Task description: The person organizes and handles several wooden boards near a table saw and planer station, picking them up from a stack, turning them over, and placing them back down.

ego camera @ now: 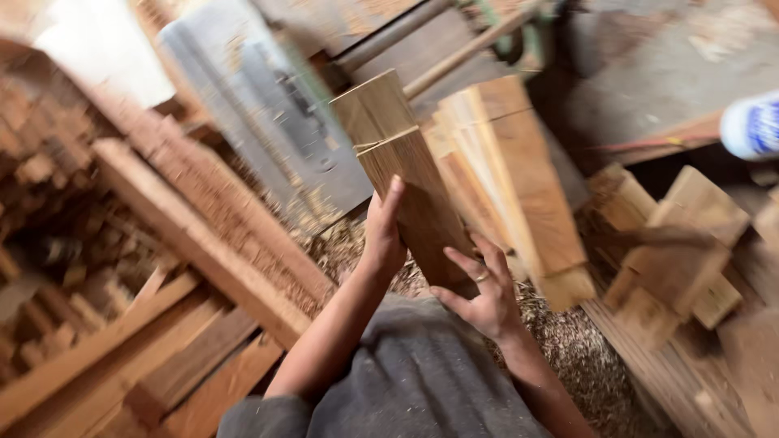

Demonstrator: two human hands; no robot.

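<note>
— Between the two hands, what stands?
— One block [414, 182], a tall wooden post tilted away from the viewer, its lower end near the lap, with a thin band around it near the top.

— Left hand [383, 235]: how are the fingers set?
— Nearly straight and close together, pressed flat against the block's left face; the thumb is hidden behind the wood, so a full clasp cannot be confirmed.

— And the right hand [485, 296]?
— Fingers [469, 264] spread and slightly curled, tips touching the block's lower right edge (a ring shows on one finger). The palm is open; it steadies rather than wraps.

— What surrounds the block?
— Just behind it to the right, a stack [507, 182] of pale boards leans in the same direction. A grey metal plate [268, 113] lies to the upper left, dusted with shavings. Sawdust [568, 341] covers the ground near the wrists. Long planks [203, 243] run diagonally at left, and short offcuts [682, 243] are piled at right. A grey cloth [414, 381] covers the lap. The view is blurred.
</note>
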